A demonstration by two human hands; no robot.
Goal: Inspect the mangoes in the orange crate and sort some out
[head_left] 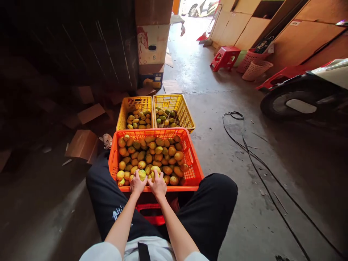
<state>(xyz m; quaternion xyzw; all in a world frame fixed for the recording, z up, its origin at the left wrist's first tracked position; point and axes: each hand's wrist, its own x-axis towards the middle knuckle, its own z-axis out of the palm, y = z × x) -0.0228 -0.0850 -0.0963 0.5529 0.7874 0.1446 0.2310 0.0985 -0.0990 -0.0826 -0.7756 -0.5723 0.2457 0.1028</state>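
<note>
- While both forearms reach toward the near rim of the orange crate (174, 188), the left hand (138, 184) has its fingers curled round a yellow-green fruit (141, 175);
- the right hand (158, 184) sits just beside it, fingers bent about a yellow fruit (155, 169); whether they cover a second one below, I cannot tell;
- both held fruits are at the near side of the crate, by the heap of fruit (152, 149), which is mostly yellow and brownish with some green among it;
- just beyond stand two yellow crates side by side; the left yellow crate (136, 98) and the right yellow crate (187, 108) each hold smaller lots of similar fruit, those on the right looking greener;
- black-trousered knees flank the orange crate; a cardboard box (81, 145) lies on the floor to the left, and a black cable (252, 154) loops over the floor to the right;
- farther off are stacked cartons (152, 43), a red stool (225, 57) and pink baskets (257, 69); a scooter wheel (295, 103) shows at right
</note>
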